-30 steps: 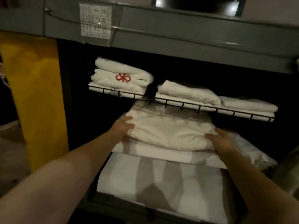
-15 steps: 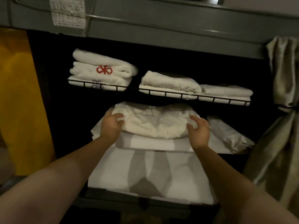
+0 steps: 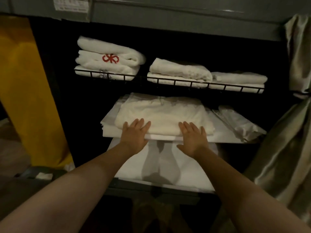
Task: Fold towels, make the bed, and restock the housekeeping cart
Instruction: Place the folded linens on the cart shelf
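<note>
A folded cream-white linen bundle point(image 3: 161, 115) lies on a stack of flat white sheets point(image 3: 222, 137) inside the grey housekeeping cart point(image 3: 168, 12). My left hand point(image 3: 134, 133) rests flat, fingers spread, on the bundle's near left edge. My right hand point(image 3: 191, 137) lies flat in the same way on its near right edge. Neither hand grips anything. Above, a black wire shelf point(image 3: 190, 82) carries a stack of folded white towels point(image 3: 109, 58), one with a red emblem, and two lower piles of white towels point(image 3: 180, 69).
A yellow bag point(image 3: 25, 91) hangs at the cart's left side. Greenish-grey fabric point(image 3: 292, 132) hangs at the right. A wrapped white pack point(image 3: 240, 121) sits to the right of the bundle. More white sheets point(image 3: 168, 167) lie on the lower shelf.
My hands have let go of the bundle's sides and now lie flat on its front edge. The bundle sits further back on the sheets. The view has shifted right and down.
</note>
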`<control>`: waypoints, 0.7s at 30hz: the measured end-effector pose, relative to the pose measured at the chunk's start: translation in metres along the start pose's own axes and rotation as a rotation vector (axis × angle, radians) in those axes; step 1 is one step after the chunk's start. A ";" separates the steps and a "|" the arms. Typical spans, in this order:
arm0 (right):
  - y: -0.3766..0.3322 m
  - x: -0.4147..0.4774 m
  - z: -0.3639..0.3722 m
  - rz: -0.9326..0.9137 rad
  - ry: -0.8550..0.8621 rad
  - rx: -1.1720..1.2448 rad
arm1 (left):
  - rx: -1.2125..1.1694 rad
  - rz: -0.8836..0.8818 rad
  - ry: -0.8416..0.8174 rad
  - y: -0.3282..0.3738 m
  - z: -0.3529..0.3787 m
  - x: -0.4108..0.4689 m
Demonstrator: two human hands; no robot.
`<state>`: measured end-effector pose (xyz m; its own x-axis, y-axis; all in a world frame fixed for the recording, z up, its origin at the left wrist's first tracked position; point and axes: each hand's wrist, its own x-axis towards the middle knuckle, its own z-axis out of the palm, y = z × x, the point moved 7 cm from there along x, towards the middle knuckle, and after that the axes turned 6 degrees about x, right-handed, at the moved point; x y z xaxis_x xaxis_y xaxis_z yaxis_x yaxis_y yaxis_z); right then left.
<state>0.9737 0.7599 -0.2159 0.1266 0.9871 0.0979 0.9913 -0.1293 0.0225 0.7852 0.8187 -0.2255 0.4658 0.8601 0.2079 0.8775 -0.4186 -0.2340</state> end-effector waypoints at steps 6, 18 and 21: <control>-0.012 -0.026 -0.063 0.070 -0.043 0.322 | -0.206 0.005 0.003 -0.009 -0.069 -0.035; -0.037 -0.137 -0.301 0.372 -0.067 1.016 | -0.533 -0.190 -0.160 -0.098 -0.313 -0.140; -0.030 -0.156 -0.324 0.417 -0.195 0.946 | -0.621 -0.300 -0.298 -0.103 -0.326 -0.179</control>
<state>0.9131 0.5795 0.0902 0.3845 0.8901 -0.2448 0.4805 -0.4194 -0.7702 0.6489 0.6127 0.0707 0.2231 0.9688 -0.1079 0.9059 -0.1652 0.3899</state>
